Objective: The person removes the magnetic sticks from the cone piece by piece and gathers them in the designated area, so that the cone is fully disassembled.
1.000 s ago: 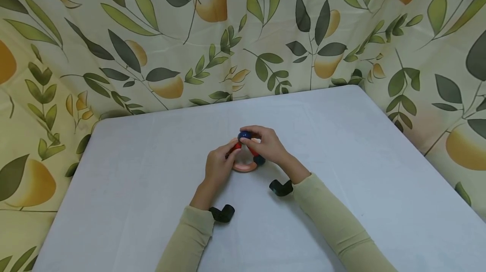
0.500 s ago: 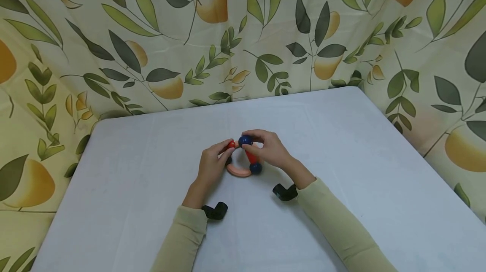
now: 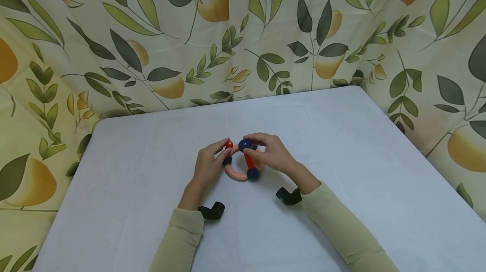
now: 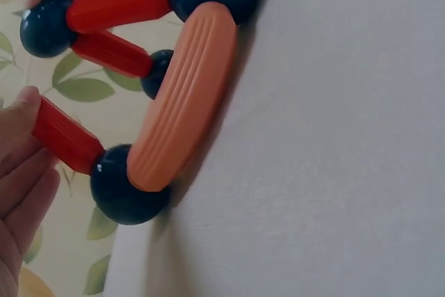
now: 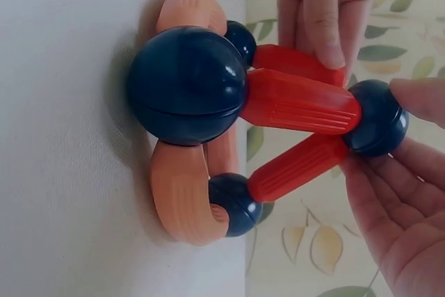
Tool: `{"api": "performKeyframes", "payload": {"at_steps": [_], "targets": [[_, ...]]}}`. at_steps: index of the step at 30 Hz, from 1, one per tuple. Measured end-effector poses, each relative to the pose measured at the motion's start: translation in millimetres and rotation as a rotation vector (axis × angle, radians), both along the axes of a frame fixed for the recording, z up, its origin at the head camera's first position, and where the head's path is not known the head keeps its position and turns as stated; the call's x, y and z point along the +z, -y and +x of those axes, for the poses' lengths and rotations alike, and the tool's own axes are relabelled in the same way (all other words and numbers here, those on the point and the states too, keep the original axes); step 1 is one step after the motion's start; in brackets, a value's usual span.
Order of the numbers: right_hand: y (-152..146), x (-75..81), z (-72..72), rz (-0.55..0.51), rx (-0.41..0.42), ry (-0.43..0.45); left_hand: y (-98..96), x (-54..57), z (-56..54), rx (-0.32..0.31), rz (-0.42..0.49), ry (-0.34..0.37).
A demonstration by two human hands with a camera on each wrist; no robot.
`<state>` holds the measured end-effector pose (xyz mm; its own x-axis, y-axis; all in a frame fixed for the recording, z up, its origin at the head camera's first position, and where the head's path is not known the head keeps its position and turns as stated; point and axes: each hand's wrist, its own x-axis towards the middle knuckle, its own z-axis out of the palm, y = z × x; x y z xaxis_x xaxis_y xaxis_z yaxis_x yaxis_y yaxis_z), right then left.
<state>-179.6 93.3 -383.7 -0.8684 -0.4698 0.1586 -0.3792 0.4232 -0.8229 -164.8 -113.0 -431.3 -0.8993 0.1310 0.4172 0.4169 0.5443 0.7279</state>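
A ring of peach curved sticks (image 4: 186, 99) joined by dark blue balls (image 5: 188, 85) lies on the white table. My left hand (image 3: 208, 161) pinches the upper end of a red stick (image 4: 68, 135), whose lower end meets a ball on the ring's left side. With thumb and fingers, my right hand (image 3: 276, 152) holds a raised blue ball (image 5: 377, 117). Two red sticks slope from that ball down to balls of the ring. In the right wrist view, a gap separates the raised ball from the left hand's fingers.
A white cloth covers the table (image 3: 133, 187). Behind and beside it hangs a curtain (image 3: 265, 31) printed with leaves and fruit. Black wrist-worn devices (image 3: 212, 211) stick out by both sleeves, low over the table.
Both hands have moved apart, the left one to the left with its red stick. The raised ball and ring have come slightly nearer, and more of the ring shows between the hands.
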Motion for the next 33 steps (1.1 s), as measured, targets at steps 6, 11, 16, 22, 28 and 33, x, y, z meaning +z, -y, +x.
{"api": "performKeyframes", "payload": {"at_steps": [6, 11, 16, 22, 28, 33], "targets": [[-3.7, -1.6, -0.7, -0.055, 0.011, -0.009, 1.0, 8.1, 14.5, 0.015, 0.075, -0.235], [-7.8, -3.4, -2.3, -0.117, 0.001, -0.013, -5.1, 10.2, 24.9, -0.067, 0.232, -0.228], [-6.7, -4.9, -2.5, -0.126, 0.013, -0.005, -21.8, 3.5, 31.6, -0.024, 0.256, 0.05], [-2.6, -6.1, -1.9, -0.13, 0.024, -0.035, -47.7, -6.3, 28.8, -0.012, 0.272, 0.139], [-0.4, -6.5, -1.6, -0.082, -0.005, -0.081, -59.1, -14.1, 28.9, 0.031, 0.309, 0.082], [1.3, -3.4, -3.9, -0.066, -0.044, -0.104, -60.2, -12.1, 32.8, 0.034, 0.303, 0.037]]}}
